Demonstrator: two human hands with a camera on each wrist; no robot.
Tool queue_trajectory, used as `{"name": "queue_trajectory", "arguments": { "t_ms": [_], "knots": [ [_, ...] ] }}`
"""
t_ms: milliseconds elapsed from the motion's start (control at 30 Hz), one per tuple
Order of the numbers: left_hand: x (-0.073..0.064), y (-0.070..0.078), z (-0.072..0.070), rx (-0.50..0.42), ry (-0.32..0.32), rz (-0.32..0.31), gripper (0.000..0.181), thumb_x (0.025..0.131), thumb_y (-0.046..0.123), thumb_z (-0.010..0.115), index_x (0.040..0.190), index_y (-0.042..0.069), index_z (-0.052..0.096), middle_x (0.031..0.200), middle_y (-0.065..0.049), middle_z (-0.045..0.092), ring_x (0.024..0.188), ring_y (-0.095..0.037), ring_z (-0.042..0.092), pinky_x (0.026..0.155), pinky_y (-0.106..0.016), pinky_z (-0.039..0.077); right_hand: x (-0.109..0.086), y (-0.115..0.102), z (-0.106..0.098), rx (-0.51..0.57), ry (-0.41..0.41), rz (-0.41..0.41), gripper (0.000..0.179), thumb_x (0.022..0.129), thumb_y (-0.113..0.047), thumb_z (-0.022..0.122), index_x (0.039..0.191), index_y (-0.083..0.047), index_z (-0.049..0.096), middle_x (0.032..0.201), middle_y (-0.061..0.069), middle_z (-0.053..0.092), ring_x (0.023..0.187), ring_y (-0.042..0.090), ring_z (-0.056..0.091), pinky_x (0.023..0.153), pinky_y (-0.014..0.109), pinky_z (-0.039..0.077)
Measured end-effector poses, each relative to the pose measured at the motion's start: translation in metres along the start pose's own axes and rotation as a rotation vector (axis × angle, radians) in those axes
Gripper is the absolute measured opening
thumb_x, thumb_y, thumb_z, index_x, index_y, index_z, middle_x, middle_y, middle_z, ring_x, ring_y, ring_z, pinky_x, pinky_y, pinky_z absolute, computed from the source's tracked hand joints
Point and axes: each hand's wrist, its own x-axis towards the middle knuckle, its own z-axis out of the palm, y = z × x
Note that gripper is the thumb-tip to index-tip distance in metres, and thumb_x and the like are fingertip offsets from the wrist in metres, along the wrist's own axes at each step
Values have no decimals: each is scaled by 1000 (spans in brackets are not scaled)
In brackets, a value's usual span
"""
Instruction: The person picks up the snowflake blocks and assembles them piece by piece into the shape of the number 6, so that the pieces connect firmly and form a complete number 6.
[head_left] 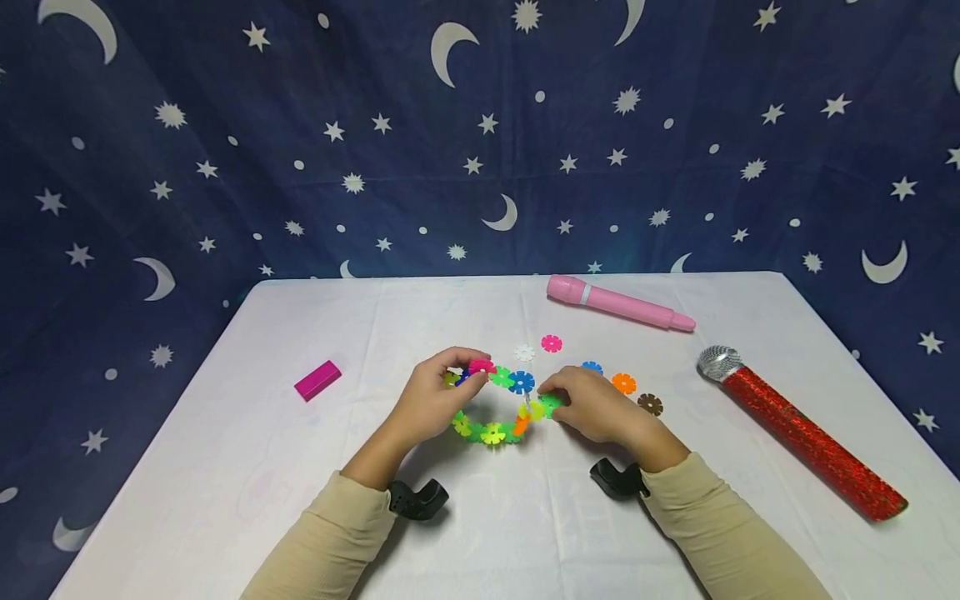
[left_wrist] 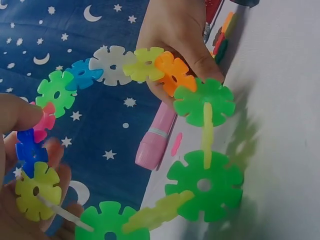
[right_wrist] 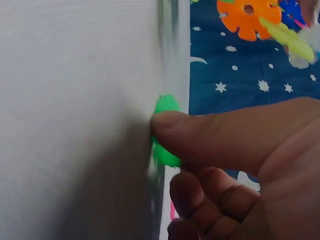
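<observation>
My left hand pinches a ring of interlocked notched plastic discs, with thumb and fingers on its pink disc. Green, yellow, orange, blue and whitish discs make up the rest of the ring, which stands tilted above the table. Close to its right side, my right hand pinches a separate green disc between thumb and finger, low over the white tabletop. The left wrist view shows the right hand behind the orange disc of the ring, and the pinched piece is hidden there.
Loose discs lie beyond and beside my right hand: white, pink, blue, orange and brown. A magenta block lies left. Farther right are a pink microphone-shaped stick and a glittery red microphone.
</observation>
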Motion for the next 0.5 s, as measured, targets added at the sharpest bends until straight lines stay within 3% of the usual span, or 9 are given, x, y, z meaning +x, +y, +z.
{"name": "queue_trajectory", "arguments": {
  "t_ms": [133,267,400,500],
  "knots": [
    [0,-1,0,72,-20,55,22,93,12,70,114,7,75,115,-6,58,108,-22,55,88,-45,48,-2,-3,-7,85,34,26,18,89,0,68,106,-5,71,88,-3,60,83,17,55,78,36,49],
    [-1,-1,-1,112,-42,95,34,95,13,70,128,7,69,110,-3,62,99,-19,56,84,-41,49,-5,-7,-16,203,167,18,13,91,-5,69,104,-6,68,83,-4,58,80,16,56,74,32,49],
    [0,-1,1,149,-43,118,34,93,13,73,127,9,69,107,0,68,93,-16,58,81,-36,51,-10,-14,-24,390,290,-36,25,93,-6,70,116,-2,64,88,3,62,80,22,66,75,31,54],
    [-1,1,3,168,-45,114,33,92,16,75,123,9,70,110,0,69,95,-17,59,80,-34,51,-13,-22,-27,521,298,-95,32,94,-3,67,125,1,61,91,9,64,78,26,70,76,31,57]
  ]
}}
